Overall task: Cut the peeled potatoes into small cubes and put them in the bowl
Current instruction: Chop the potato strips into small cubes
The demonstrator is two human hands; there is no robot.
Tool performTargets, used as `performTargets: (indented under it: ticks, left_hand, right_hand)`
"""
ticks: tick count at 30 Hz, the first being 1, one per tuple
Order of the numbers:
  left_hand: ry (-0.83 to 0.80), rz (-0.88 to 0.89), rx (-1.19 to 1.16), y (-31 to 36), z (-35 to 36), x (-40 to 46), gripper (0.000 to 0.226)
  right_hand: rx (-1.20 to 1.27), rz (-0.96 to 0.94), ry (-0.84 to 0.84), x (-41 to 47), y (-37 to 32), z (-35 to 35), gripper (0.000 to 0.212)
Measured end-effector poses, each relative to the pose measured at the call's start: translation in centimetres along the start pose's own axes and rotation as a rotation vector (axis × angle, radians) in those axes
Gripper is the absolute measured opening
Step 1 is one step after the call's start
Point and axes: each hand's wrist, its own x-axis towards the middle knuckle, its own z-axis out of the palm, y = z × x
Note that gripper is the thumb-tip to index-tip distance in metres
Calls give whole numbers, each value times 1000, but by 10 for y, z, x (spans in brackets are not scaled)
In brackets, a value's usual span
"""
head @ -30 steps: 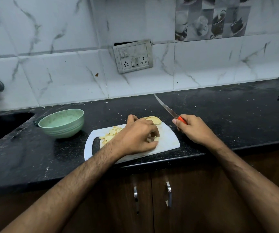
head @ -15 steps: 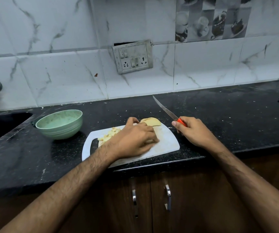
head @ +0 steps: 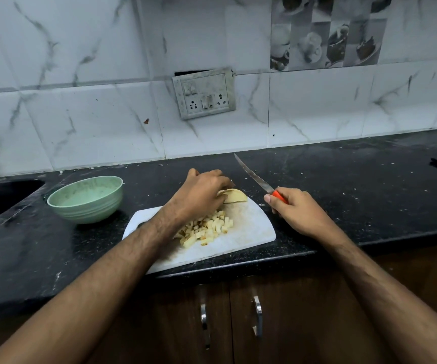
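On a black kitchen bench [head: 343, 195], the left hand [head: 199, 195] grips the potato piece [head: 234, 196], nearer than the right hand [head: 297, 211] clutching the knife [head: 254, 177].

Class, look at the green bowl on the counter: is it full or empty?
Empty of potato: the green bowl shows only its bare inside, while the potato cubes all lie on the cutting board.

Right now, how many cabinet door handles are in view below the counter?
2. Left handle and right handle sit side by side on the wooden cabinet doors under the cutting board. The arms may hide others.
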Motion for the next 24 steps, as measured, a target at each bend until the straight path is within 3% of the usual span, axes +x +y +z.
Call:
performTargets:
  ticks: [4,16,24]
  left_hand:
    - [-43,48,118,2,6,8,35]
    - [38,59,220,14,-1,13,8]
    - [5,62,253,17,-4,9,6]
  right_hand:
    - [8,1,-5,0,0,0,40]
    - [15,13,-10,-1,-1,-1,39]
    - [14,8,-14,0,-1,-1,38]
